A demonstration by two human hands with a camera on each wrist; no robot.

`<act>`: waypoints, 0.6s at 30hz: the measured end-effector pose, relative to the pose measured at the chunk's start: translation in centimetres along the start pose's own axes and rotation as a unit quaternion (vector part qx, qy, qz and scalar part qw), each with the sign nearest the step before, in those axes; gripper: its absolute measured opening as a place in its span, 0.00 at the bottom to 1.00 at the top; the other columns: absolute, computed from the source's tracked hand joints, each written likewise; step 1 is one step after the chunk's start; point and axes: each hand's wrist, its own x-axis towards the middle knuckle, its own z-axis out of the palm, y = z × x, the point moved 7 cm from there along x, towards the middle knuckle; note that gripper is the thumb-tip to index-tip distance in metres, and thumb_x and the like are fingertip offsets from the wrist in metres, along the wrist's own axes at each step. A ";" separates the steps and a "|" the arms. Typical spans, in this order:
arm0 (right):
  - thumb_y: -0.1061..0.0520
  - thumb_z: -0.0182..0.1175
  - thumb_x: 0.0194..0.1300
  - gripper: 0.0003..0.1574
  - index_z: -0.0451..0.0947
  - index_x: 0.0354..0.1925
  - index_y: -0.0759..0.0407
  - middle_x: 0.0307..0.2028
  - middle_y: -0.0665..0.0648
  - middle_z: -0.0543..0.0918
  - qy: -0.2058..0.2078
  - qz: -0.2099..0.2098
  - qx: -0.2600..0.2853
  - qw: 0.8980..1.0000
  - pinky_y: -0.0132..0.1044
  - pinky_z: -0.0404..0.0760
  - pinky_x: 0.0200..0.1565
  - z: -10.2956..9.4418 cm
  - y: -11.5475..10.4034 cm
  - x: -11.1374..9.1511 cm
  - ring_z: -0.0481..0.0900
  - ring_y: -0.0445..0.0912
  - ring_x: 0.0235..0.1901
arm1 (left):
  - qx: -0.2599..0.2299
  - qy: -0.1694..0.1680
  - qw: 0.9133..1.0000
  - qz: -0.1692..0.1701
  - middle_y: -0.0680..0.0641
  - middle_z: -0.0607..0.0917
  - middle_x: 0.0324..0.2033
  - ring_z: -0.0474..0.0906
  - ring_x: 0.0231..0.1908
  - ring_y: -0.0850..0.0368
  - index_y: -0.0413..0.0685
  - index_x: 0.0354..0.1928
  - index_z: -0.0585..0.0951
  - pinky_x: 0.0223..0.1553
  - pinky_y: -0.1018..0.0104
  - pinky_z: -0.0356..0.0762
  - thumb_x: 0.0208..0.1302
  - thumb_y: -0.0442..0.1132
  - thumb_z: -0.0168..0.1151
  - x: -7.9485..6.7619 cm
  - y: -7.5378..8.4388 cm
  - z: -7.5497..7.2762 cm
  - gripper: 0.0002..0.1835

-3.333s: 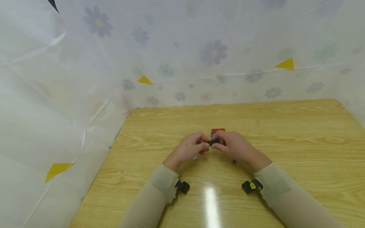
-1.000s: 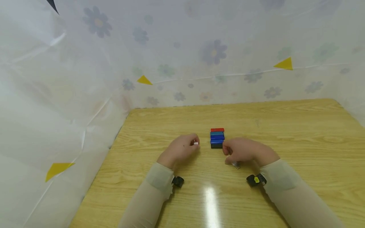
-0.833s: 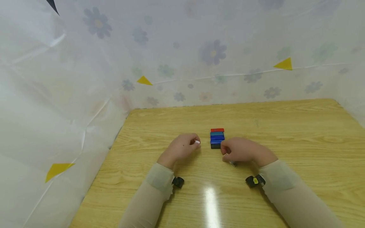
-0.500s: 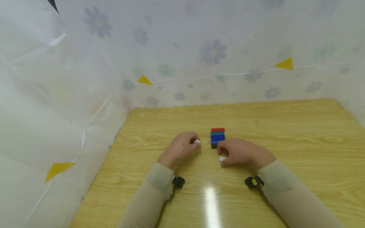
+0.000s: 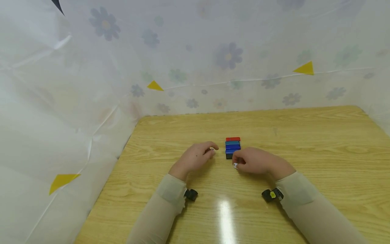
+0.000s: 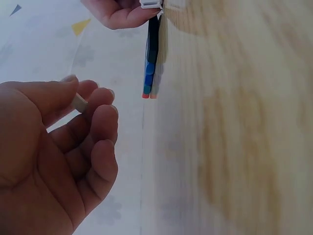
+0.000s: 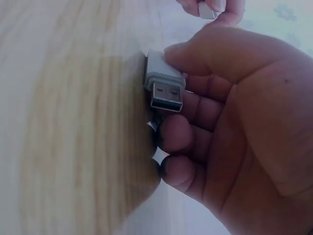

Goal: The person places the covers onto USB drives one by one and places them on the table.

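My right hand [image 5: 256, 161] pinches a white USB flash drive [image 7: 164, 73] between thumb and fingers, low over the table. Its bare metal plug [image 7: 167, 97] shows in the right wrist view. My left hand [image 5: 195, 157] pinches a small white piece [image 6: 79, 104], which looks like the drive's cap, between thumb and fingertips. Cap and drive are apart. Just beyond the right fingertips lies a short row: a red stick [image 5: 233, 139], a teal one [image 5: 232, 143], a blue one [image 5: 233, 147] and a blue-and-black one [image 5: 229, 156] closest to me. The right hand hides part of that front one.
The wood-grain table [image 5: 170, 135] runs back to a flower-printed sheet [image 5: 195, 67], and a pale sheet [image 5: 76, 118] hangs along the left side. Small black cameras [image 5: 191, 195] sit on both wrists.
Earlier both hands held a black piece by the row; the blue-and-black stick now lies at its front. The right hand has picked up the white flash drive; the left has taken the white piece.
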 end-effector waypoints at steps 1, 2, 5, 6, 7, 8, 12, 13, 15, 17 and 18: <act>0.54 0.60 0.72 0.04 0.80 0.37 0.47 0.26 0.44 0.76 0.002 -0.001 -0.001 1.000 0.39 0.73 0.34 0.0 0.0 0.0 0.72 0.40 0.26 | -0.004 -0.001 1.000 -0.001 0.52 0.86 0.39 0.78 0.31 0.60 0.55 0.61 0.80 0.34 0.60 0.77 0.81 0.47 0.49 0.0 0.0 0.0 0.16; 0.54 0.60 0.73 0.03 0.80 0.38 0.47 0.27 0.43 0.77 0.004 -0.002 -0.002 1.000 0.39 0.73 0.34 0.0 0.1 0.0 0.73 0.40 0.27 | -0.007 -0.003 1.000 -0.003 0.52 0.85 0.37 0.78 0.31 0.60 0.55 0.59 0.81 0.34 0.61 0.77 0.81 0.48 0.49 -0.1 0.0 0.0 0.16; 0.54 0.58 0.75 0.04 0.79 0.42 0.46 0.32 0.42 0.78 0.017 -0.012 -0.005 1.000 0.40 0.74 0.37 0.0 0.0 0.1 0.74 0.40 0.30 | -0.005 -0.005 1.000 -0.006 0.54 0.85 0.38 0.79 0.32 0.62 0.55 0.57 0.82 0.36 0.62 0.78 0.80 0.50 0.51 -0.1 0.0 0.0 0.15; 0.54 0.57 0.76 0.04 0.79 0.43 0.45 0.34 0.42 0.78 0.023 -0.018 -0.002 1.000 0.40 0.74 0.38 -0.1 -0.1 0.2 0.74 0.40 0.31 | -0.005 -0.005 1.000 -0.007 0.54 0.85 0.38 0.78 0.32 0.62 0.55 0.57 0.82 0.36 0.63 0.77 0.79 0.50 0.52 0.0 0.0 0.0 0.15; 0.55 0.56 0.76 0.05 0.78 0.45 0.44 0.36 0.41 0.79 0.029 -0.023 0.001 0.999 0.41 0.75 0.39 -0.1 -0.2 0.2 0.74 0.40 0.33 | -0.004 -0.006 1.000 -0.007 0.55 0.85 0.38 0.78 0.32 0.62 0.55 0.57 0.82 0.36 0.63 0.77 0.79 0.49 0.54 0.0 0.0 0.1 0.15; 0.55 0.55 0.77 0.06 0.77 0.46 0.44 0.37 0.41 0.79 0.035 -0.029 0.007 0.999 0.42 0.75 0.40 -0.2 -0.3 0.2 0.75 0.40 0.34 | -0.005 -0.008 1.000 -0.006 0.55 0.84 0.37 0.77 0.32 0.61 0.54 0.57 0.82 0.36 0.63 0.77 0.78 0.49 0.55 0.0 0.0 0.1 0.15; 0.56 0.52 0.79 0.08 0.75 0.51 0.44 0.41 0.43 0.80 0.053 -0.043 0.043 0.997 0.44 0.75 0.45 -0.4 -0.6 0.3 0.76 0.41 0.38 | -0.007 -0.015 1.000 -0.001 0.56 0.82 0.35 0.74 0.32 0.60 0.52 0.59 0.81 0.37 0.63 0.76 0.77 0.46 0.58 0.1 0.1 0.2 0.15; 0.56 0.52 0.79 0.08 0.75 0.51 0.44 0.42 0.44 0.80 0.055 -0.043 0.050 0.996 0.45 0.75 0.45 -0.5 -0.6 0.3 0.76 0.41 0.39 | -0.006 -0.016 1.000 0.000 0.56 0.82 0.35 0.74 0.32 0.60 0.52 0.60 0.81 0.37 0.64 0.76 0.77 0.45 0.57 0.1 0.1 0.3 0.15; 0.57 0.53 0.79 0.09 0.75 0.52 0.45 0.43 0.45 0.81 0.058 -0.041 0.065 0.995 0.45 0.76 0.47 -0.5 -0.7 0.3 0.77 0.41 0.40 | -0.002 -0.016 1.000 0.003 0.58 0.81 0.35 0.75 0.32 0.60 0.53 0.60 0.81 0.38 0.64 0.76 0.77 0.46 0.57 0.1 0.2 0.3 0.15; 0.57 0.55 0.78 0.10 0.76 0.53 0.46 0.44 0.45 0.82 0.060 -0.041 0.075 0.995 0.46 0.77 0.48 -0.6 -0.8 0.3 0.78 0.41 0.43 | 0.005 -0.017 1.000 0.009 0.59 0.81 0.35 0.75 0.33 0.61 0.53 0.60 0.81 0.38 0.65 0.76 0.77 0.46 0.57 0.1 0.4 0.2 0.15; 0.57 0.55 0.77 0.10 0.76 0.53 0.46 0.44 0.45 0.82 0.061 -0.038 0.079 0.994 0.45 0.77 0.49 -0.6 -0.8 0.3 0.78 0.41 0.43 | 0.009 -0.017 1.000 0.014 0.59 0.81 0.35 0.75 0.32 0.61 0.53 0.60 0.81 0.37 0.66 0.76 0.77 0.46 0.57 0.1 0.5 0.2 0.16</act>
